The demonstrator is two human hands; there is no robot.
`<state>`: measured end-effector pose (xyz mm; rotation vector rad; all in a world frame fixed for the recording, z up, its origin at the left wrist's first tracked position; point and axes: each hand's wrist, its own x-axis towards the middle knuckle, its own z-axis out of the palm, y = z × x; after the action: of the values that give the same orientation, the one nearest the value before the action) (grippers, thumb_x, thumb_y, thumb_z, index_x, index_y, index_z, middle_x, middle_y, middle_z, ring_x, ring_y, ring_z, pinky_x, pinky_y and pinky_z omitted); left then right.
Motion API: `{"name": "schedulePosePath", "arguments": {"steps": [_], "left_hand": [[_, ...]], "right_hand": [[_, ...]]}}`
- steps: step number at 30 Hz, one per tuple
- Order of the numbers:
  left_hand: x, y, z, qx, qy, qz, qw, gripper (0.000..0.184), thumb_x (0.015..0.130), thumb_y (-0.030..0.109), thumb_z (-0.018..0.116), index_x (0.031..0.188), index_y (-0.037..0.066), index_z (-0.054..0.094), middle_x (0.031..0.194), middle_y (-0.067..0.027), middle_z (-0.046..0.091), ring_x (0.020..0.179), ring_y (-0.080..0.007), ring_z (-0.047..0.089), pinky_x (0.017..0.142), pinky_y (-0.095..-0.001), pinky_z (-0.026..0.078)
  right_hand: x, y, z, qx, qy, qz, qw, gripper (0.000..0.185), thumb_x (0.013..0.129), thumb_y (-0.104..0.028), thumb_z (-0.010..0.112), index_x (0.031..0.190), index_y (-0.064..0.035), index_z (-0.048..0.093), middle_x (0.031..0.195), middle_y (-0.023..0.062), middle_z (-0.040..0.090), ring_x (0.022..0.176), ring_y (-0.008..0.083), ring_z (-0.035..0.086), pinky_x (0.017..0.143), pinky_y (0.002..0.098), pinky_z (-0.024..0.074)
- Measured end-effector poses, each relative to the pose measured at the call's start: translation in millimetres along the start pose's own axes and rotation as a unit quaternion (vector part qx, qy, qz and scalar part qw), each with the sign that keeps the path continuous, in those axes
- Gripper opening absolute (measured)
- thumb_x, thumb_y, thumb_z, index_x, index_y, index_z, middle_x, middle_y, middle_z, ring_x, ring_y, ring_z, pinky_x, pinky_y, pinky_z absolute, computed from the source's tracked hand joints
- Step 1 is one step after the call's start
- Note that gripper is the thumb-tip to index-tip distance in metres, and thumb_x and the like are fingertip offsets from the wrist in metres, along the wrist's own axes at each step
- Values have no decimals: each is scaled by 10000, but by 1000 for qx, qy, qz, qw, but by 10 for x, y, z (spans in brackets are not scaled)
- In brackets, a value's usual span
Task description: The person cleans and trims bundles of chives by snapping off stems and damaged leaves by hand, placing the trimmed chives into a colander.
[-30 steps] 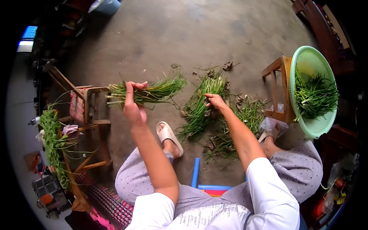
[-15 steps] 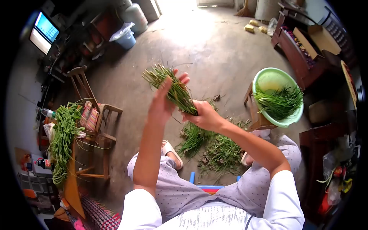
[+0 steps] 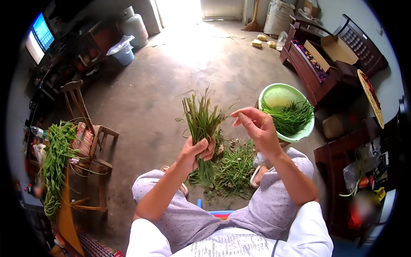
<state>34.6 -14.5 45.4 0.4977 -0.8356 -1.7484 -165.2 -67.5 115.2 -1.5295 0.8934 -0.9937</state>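
My left hand (image 3: pixel 198 153) is wrapped round a bunch of chives (image 3: pixel 200 118), held upright above the floor with its uneven ends fanning out at the top. To the right of the bunch, my right hand (image 3: pixel 257 126) has thumb and forefinger pinched together. A thin strand from the bunch reaches towards these fingertips, but what they grip is too small to make out. Below both hands, a loose pile of chives (image 3: pixel 233 169) lies on the floor between my feet. A light green basin (image 3: pixel 274 91) with more chives in it stands to the right.
On the left a wooden chair (image 3: pixel 104 132) stands beside a heap of leafy green stems (image 3: pixel 60 147). Further back are a blue bin (image 3: pixel 124 58) and a gas cylinder (image 3: pixel 136 30). A dark wooden bench (image 3: pixel 295 55) carries an open cardboard box (image 3: pixel 338 53) at the right.
The bunch has passed from my right hand to my left and turned more upright, lower down. My right hand has let go and moved right, its fingertips now pinched. The view has shifted.
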Motion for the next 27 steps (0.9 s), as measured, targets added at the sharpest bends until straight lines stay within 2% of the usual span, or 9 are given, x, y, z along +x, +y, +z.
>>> {"name": "schedulePosePath", "arguments": {"steps": [1, 2, 5, 6, 9, 11, 14, 20, 27], "left_hand": [[15, -64, -54, 24, -20, -12, 999, 507, 826, 362, 643, 1140, 0, 478, 645, 14, 410, 480, -55, 346, 438, -197, 309], [-8, -127, -104, 26, 17, -29, 999, 256, 853, 262, 621, 899, 27, 528, 667, -3, 488, 497, -48, 396, 424, -201, 326], [-6, -153, -67, 6, 91, -70, 993, 251, 873, 228, 586, 994, 12, 539, 691, -20, 529, 492, -52, 413, 424, -205, 334], [-1, -166, -89, -50, 80, -68, 993, 296, 887, 215, 559, 1097, 7, 533, 736, -41, 575, 509, -60, 439, 441, -209, 356], [79, -213, -91, -18, 96, -67, 993, 368, 883, 263, 542, 1152, 18, 486, 782, -62, 591, 508, -85, 453, 450, -219, 375], [97, -232, -106, -7, 99, -83, 992, 350, 877, 263, 552, 1133, 31, 504, 837, -59, 608, 591, -92, 508, 491, -232, 411], [134, -279, -64, -6, 105, -85, 991, 280, 871, 234, 582, 1080, 51, 553, 894, -32, 618, 748, -84, 550, 563, -232, 450], [186, -330, 8, 6, 124, -96, 988, 259, 881, 204, 579, 1098, 64, 567, 981, -68, 636, 768, -97, 575, 608, -234, 464], [259, -231, -28, -69, 202, -56, 975, 224, 883, 194, 570, 1060, 57, 566, 1013, -135, 639, 846, -180, 623, 747, -302, 511]], "right_hand": [[33, 80, -11, -1, 2, 8, 1000, 176, 911, -176, 553, 987, -35, 626, 748, -29, 610, 480, -32, 326, 400, 159, 203], [64, 201, -14, -5, 24, -11, 1000, 176, 907, -185, 562, 971, -38, 633, 731, -31, 602, 485, -31, 355, 398, 160, 222], [23, 272, -50, 13, 56, 59, 997, 183, 902, -205, 574, 881, -39, 649, 686, -54, 563, 507, -23, 377, 415, 169, 247], [31, 310, -79, -9, 27, 43, 999, 198, 901, -208, 578, 850, -32, 652, 689, -54, 551, 509, -17, 369, 423, 175, 253], [31, 328, -33, -36, -7, 20, 999, 196, 872, -177, 616, 793, -3, 659, 718, -34, 533, 501, -3, 337, 431, 194, 259], [16, 298, 7, -129, 6, -21, 991, 136, 834, -128, 649, 857, 5, 665, 742, -15, 526, 490, 1, 326, 431, 198, 260], [3, 248, -5, -127, 2, -4, 992, 164, 792, -102, 683, 922, -3, 669, 759, -17, 533, 487, -4, 314, 430, 185, 249], [-20, 432, -61, 1, 12, 98, 995, 166, 845, -126, 649, 919, 22, 641, 810, -22, 567, 576, -22, 447, 456, 158, 328], [-16, 338, -191, 88, 55, 82, 991, 134, 885, -156, 590, 914, -26, 576, 773, -24, 565, 520, -24, 417, 430, 148, 304]]}}
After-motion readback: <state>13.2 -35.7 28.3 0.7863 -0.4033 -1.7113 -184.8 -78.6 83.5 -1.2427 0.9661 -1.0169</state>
